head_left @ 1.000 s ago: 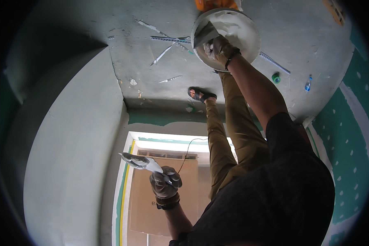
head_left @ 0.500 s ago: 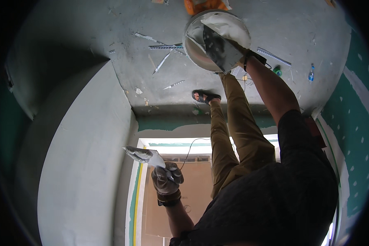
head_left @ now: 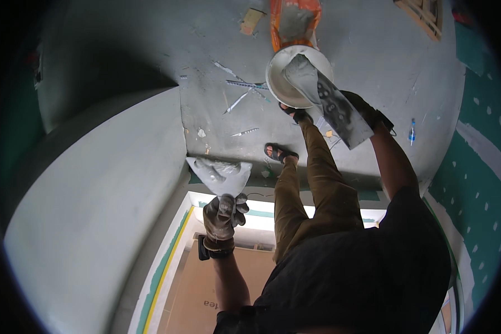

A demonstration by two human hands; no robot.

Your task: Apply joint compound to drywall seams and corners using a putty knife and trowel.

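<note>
1. Judged from the view, you are loading filler: your right hand (head_left: 364,108) is closed on a wide blade (head_left: 342,114), its fingers mostly hidden behind the metal. The blade slants over the pale bucket (head_left: 281,91) on the floor (head_left: 362,39), with grey filler (head_left: 302,72) heaped on its far end.
2. Your gloved left hand (head_left: 220,218) is curled around the handle of a triangular scraper (head_left: 228,180), which also bears filler.
3. The next move probably calls for keeping the wide blade steady, so its load clears the rim without dropping.
4. Half a second ago, the wide blade dipped into the bucket, its face mostly bare; the scraper, then seen nearly edge-on, now shows its broad face.
</note>
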